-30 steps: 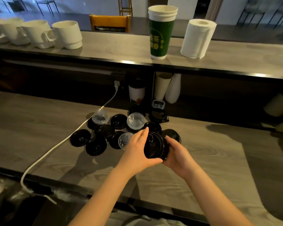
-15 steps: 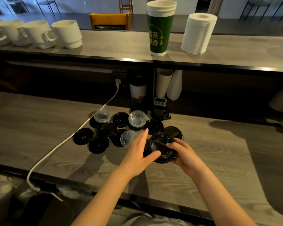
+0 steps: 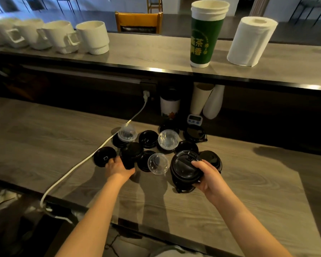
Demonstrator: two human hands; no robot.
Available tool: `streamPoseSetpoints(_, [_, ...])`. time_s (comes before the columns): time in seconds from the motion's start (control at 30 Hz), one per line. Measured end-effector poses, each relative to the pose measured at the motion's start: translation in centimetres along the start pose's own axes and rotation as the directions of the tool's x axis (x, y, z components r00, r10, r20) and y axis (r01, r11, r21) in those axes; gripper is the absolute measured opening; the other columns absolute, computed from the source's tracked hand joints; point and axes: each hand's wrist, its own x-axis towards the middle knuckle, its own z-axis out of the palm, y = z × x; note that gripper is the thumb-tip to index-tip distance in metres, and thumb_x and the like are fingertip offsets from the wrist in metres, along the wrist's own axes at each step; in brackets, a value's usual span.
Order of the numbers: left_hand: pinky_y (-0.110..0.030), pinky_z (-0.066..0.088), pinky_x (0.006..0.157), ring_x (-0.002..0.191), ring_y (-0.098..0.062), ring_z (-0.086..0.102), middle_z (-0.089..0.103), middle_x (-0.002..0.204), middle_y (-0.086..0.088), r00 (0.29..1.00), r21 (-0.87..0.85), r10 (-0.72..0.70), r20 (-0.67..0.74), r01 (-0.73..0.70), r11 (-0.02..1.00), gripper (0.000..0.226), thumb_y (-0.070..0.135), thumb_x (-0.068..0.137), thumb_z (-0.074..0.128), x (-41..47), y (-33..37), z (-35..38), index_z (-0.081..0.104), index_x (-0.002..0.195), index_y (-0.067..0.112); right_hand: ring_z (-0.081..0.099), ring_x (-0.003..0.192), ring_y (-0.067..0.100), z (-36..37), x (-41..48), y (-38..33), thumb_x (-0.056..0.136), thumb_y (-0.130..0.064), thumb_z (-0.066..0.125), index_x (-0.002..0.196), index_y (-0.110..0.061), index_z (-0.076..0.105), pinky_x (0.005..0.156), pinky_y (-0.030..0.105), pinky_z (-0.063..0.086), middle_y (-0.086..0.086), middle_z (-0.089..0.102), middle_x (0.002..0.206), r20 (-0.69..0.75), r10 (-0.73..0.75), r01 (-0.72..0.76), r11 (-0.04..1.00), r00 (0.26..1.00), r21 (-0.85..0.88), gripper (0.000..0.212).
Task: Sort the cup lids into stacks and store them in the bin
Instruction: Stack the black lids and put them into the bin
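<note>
The stack of black lids (image 3: 183, 170), steadied between both hands half a second ago, is now held by the right hand (image 3: 210, 178) alone. Its fingers curl over the stack's right rim, low over the counter (image 3: 44, 138) beside the loose lids, tops facing up toward the camera and sip flap on the far side, so the short stacking axis stands nearly upright. The left hand (image 3: 117, 168) has moved left and grips another black lid (image 3: 131, 154) tilted on edge, probably next for the stack; no bin shows yet.
</note>
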Motion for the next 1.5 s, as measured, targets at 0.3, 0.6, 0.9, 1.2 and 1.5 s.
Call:
streamPoseSetpoints(0.3, [-0.038, 0.034, 0.107, 0.130, -0.033, 0.034, 0.031, 0.143, -0.015, 0.999, -0.017, 0.034, -0.038, -0.035, 0.999, 0.079, 0.035, 0.073, 0.074, -0.5, -0.1, 0.9, 0.035, 0.138, 0.010, 0.065, 0.105, 0.027, 1.4, 1.6, -0.3, 0.084, -0.017, 0.066, 0.140, -0.006, 0.039, 0.078, 0.038, 0.055, 0.013, 0.065, 0.118, 0.045, 0.037, -0.035, 0.998, 0.998, -0.048, 0.063])
streamPoseSetpoints(0.6, [-0.042, 0.033, 0.106, 0.134, -0.035, 0.027, 0.023, 0.146, -0.018, 0.994, -0.295, 0.075, -0.074, -0.094, 0.951, 0.093, 0.032, 0.071, 0.078, -6.3, 0.8, 0.9, 0.024, 0.144, 0.011, 0.066, 0.103, 0.028, 1.9, 1.9, 0.6, 0.084, -0.015, 0.065, 0.137, -0.005, 0.042, 0.081, 0.040, 0.055, 0.015, 0.065, 0.116, 0.029, 0.079, -0.077, 0.996, 0.996, -0.051, 0.059])
streamPoseSetpoints(0.9, [-0.025, 0.027, 0.107, 0.134, -0.010, 0.022, 0.021, 0.143, 0.007, 0.836, -0.346, 0.535, -0.120, -0.540, 0.767, 0.089, 0.040, 0.073, 0.074, -11.7, 9.2, -1.6, 0.025, 0.145, 0.022, 0.062, 0.091, 0.018, 0.1, 0.0, -1.1, 0.090, -0.012, 0.059, 0.125, -0.019, 0.040, 0.086, 0.037, 0.050, 0.005, 0.063, 0.099, -0.030, -0.052, 0.048, 0.991, 0.998, -0.125, 0.041])
streamPoseSetpoints(1.2, [-0.012, 0.011, 0.105, 0.132, -0.003, 0.017, 0.021, 0.144, 0.010, 0.597, -0.296, 0.802, -0.016, -0.769, 0.566, 0.088, 0.038, 0.074, 0.074, -14.8, 16.0, -0.1, 0.026, 0.146, 0.021, 0.063, 0.097, 0.020, -5.3, -3.4, -3.5, 0.093, -0.033, 0.042, 0.119, -0.013, 0.061, 0.071, 0.030, 0.050, 0.009, 0.068, 0.110, 0.110, -0.093, 0.087, 0.994, 0.990, 0.063, 0.038])
streamPoseSetpoints(1.5, [-0.015, 0.011, 0.110, 0.130, 0.005, 0.012, 0.020, 0.143, 0.017, 0.413, -0.343, 0.906, 0.088, -0.842, 0.417, 0.094, 0.044, 0.073, 0.074, -19.0, 22.9, 2.9, 0.020, 0.147, 0.023, 0.063, 0.073, 0.015, -13.7, -6.8, -6.3, 0.092, -0.010, 0.050, 0.086, -0.011, 0.059, 0.059, 0.028, 0.049, 0.006, 0.065, 0.080, -0.162, -0.261, 0.259, 0.965, 0.952, -0.038, 0.012])
